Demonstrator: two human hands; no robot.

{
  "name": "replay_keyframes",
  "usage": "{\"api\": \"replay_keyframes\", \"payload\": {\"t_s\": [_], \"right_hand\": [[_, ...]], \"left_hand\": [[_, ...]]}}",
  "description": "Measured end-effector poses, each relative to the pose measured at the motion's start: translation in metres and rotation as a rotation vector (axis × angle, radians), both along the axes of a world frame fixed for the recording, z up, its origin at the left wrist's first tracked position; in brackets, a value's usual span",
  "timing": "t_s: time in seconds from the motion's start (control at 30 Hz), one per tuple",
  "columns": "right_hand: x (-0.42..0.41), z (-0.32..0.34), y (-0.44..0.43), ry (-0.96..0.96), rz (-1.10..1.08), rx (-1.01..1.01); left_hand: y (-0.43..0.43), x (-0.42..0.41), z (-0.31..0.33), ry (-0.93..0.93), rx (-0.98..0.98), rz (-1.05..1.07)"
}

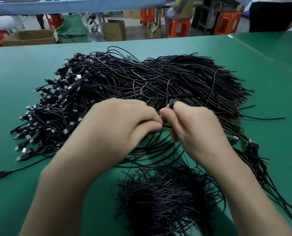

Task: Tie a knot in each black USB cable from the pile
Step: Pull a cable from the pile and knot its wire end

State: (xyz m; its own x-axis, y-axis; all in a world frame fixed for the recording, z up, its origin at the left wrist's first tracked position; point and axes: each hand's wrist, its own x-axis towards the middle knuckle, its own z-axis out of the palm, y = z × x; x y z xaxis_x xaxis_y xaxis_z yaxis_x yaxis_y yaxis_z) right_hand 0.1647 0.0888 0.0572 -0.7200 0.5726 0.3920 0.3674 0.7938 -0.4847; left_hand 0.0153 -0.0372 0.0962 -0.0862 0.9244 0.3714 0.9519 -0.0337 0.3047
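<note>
While black cables (159,79) cover the green table (19,79), orange stools (179,28) stand behind.

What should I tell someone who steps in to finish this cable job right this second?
Left hand: pinching a black cable at its fingertips.
Right hand: gripping the same cable, a loop of it round the forefinger; knot seemingly unfinished.
Big pile lies beyond the hands on the green table, plugs toward the left.
Smaller heap nearest the person: probably finished cables, knots not discernible.
Left: finish this knot, then the big pile.
</note>
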Motion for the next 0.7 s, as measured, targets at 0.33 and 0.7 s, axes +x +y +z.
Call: {"api": "replay_keyframes", "payload": {"t_s": [0.33, 0.7], "right_hand": [[0.007, 0.006, -0.003, 0.185, 0.654, -0.942], [0.007, 0.002, -0.002, 0.257, 0.689, -1.038]], "left_hand": [[0.009, -0.014, -0.020, -0.587, 0.312, 0.142], [0.012, -0.011, -0.026, -0.866, 0.107, -0.131]]}}
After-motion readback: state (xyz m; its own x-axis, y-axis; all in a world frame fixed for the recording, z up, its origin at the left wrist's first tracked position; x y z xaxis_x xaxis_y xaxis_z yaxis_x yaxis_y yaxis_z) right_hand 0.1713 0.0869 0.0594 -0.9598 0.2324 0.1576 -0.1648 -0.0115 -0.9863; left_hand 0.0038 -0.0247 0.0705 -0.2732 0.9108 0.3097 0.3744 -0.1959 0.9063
